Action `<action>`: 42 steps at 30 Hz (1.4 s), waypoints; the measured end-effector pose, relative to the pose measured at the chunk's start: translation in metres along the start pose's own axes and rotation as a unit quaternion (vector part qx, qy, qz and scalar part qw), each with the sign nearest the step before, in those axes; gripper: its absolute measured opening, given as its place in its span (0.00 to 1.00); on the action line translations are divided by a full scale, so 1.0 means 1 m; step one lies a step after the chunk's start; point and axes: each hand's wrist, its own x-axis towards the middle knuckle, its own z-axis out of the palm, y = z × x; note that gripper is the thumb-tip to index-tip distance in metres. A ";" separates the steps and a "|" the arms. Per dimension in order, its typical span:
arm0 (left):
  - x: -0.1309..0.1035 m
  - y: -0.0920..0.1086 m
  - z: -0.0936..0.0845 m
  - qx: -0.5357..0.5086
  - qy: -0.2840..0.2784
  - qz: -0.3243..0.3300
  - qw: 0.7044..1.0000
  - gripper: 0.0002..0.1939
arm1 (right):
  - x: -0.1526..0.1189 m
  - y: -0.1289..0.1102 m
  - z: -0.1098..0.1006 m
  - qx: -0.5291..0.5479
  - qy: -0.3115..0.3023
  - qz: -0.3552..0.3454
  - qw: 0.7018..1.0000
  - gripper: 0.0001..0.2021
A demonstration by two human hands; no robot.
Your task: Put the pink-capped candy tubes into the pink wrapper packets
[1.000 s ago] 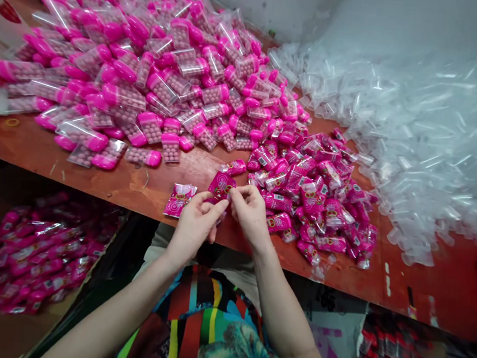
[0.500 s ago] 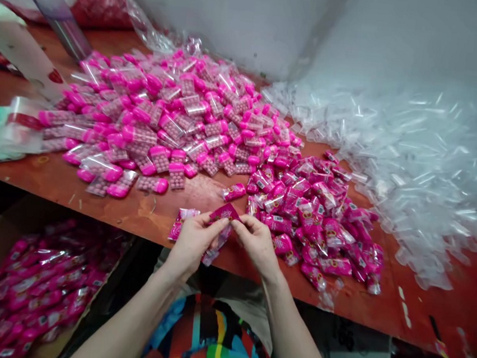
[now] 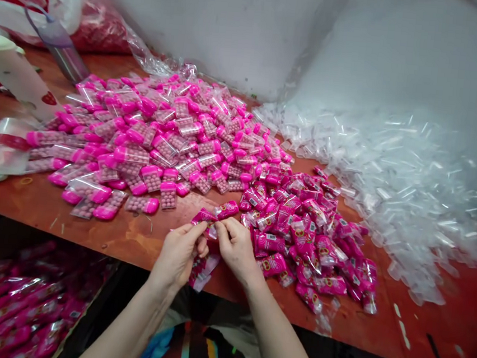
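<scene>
In front of me, a pink printed plastic wrapper [image 3: 203, 216] is pinched between the fingertips of both hands. My left hand [image 3: 178, 252] grips its left side with thumb and forefinger, the other fingers curled. My right hand [image 3: 235, 249] pinches it from the right, the fingertips almost touching those of the left. More pink and clear wrappers [image 3: 203, 271] lie below the hands at the table's front edge, partly covered. Just beyond the fingers lies a wrapped candy bottle [image 3: 227, 209]. Beside my right hand is a pile of pink wrapped bottles [image 3: 301, 227].
Clear candy bottles with pink caps [image 3: 153, 137] form a large heap at the back left. Empty clear plastic containers [image 3: 394, 177] spread along the right. A box of pink packs [image 3: 28, 299] stands below the table, left. A white cup [image 3: 16, 73] and a tumbler [image 3: 61, 46] stand far left.
Both hands have shifted left, still pinching the wrapper, which was spread flatter before and now looks narrower between the fingertips. The camera view has tilted up slightly.
</scene>
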 end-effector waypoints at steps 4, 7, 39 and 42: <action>0.003 0.014 -0.002 -0.010 0.053 0.037 0.998 0.16 | 0.047 0.017 -0.012 -0.067 -0.019 -0.022 0.997 0.10; 0.005 0.012 -0.003 -0.011 0.062 0.032 0.997 0.18 | 0.085 0.029 -0.007 -0.177 -0.004 0.007 0.984 0.14; -0.018 -0.005 0.003 -0.164 -0.001 -0.053 0.985 0.12 | -0.053 -0.032 -0.015 0.417 -0.015 0.221 0.881 0.17; -0.022 -0.010 0.004 -0.144 -0.009 -0.046 0.988 0.13 | -0.058 -0.029 -0.015 0.422 0.026 0.226 0.877 0.18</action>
